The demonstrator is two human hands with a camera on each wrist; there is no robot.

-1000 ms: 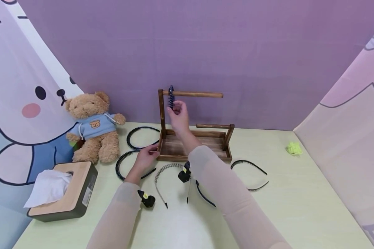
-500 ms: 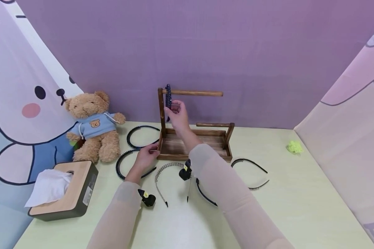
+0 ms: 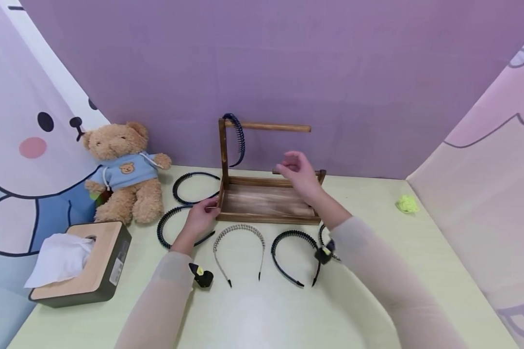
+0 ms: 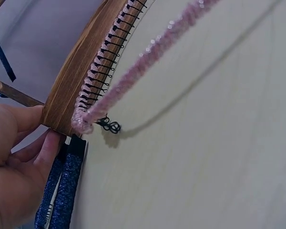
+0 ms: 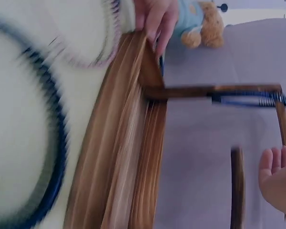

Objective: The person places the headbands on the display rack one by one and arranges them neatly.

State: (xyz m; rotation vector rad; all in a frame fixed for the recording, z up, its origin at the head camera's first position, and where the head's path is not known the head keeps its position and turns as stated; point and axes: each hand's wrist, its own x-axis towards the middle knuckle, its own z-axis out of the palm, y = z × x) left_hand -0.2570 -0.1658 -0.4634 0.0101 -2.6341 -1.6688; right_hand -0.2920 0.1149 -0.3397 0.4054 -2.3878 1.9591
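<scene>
A dark blue headband (image 3: 237, 137) hangs on the top bar of the wooden rack (image 3: 266, 203), near its left post. The right hand (image 3: 298, 173) is in the air over the rack's low bar, fingers loose, holding nothing. The left hand (image 3: 202, 216) holds the rack's front left corner. The left wrist view shows up close its fingers (image 4: 46, 151) on that corner, next to a sparkly pink headband (image 4: 148, 53). The head view shows five more headbands lying flat on the table (image 3: 375, 310), plus one teddy bear (image 3: 123, 172) and one tissue box (image 3: 80, 264).
</scene>
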